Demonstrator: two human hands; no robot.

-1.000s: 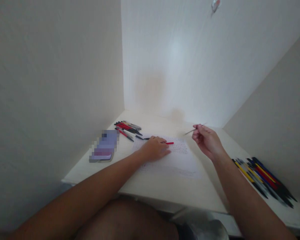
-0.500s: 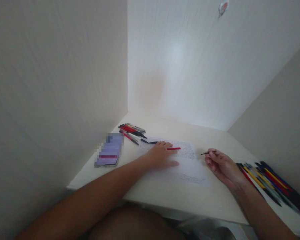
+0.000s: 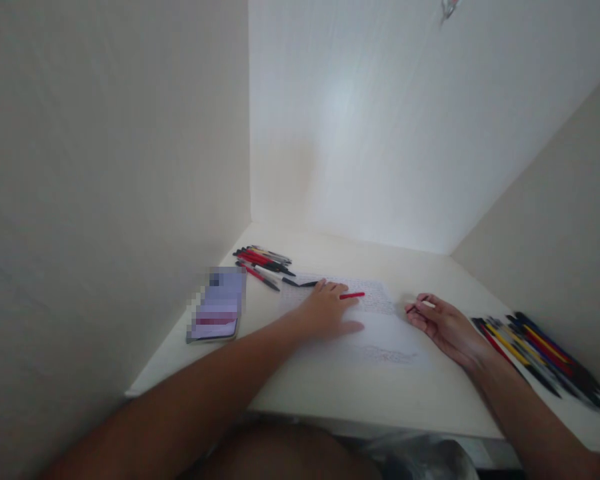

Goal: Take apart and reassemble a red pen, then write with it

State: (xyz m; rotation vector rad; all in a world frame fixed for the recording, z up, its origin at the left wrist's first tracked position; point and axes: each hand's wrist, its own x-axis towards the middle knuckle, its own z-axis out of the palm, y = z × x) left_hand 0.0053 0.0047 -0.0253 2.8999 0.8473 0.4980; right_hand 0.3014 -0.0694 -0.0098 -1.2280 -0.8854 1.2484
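My left hand (image 3: pixel 327 311) lies flat on a sheet of paper (image 3: pixel 380 327) covered in part with handwriting, fingers spread. Against its fingers is a short red pen piece (image 3: pixel 353 295), and just beyond them are black pen pieces (image 3: pixel 300 285) on the paper's upper left. To the right of the sheet, my right hand (image 3: pixel 440 325) is raised a little, thumb and fingers pinching a thin dark stick (image 3: pixel 414 308). Blur hides whether the stick is a pen refill or another slim part.
A pile of red, black and clear pens (image 3: pixel 263 259) lies at the back left, beside a phone (image 3: pixel 217 303) with a blurred screen. More pens (image 3: pixel 540 357) in several colours lie right of my right forearm. Walls (image 3: pixel 350 133) enclose the white table (image 3: pixel 380 407).
The dark stick in my right hand has turned to a steeper slant and shows less beyond the fingers. My left hand stays on the paper; the view has shifted slightly.
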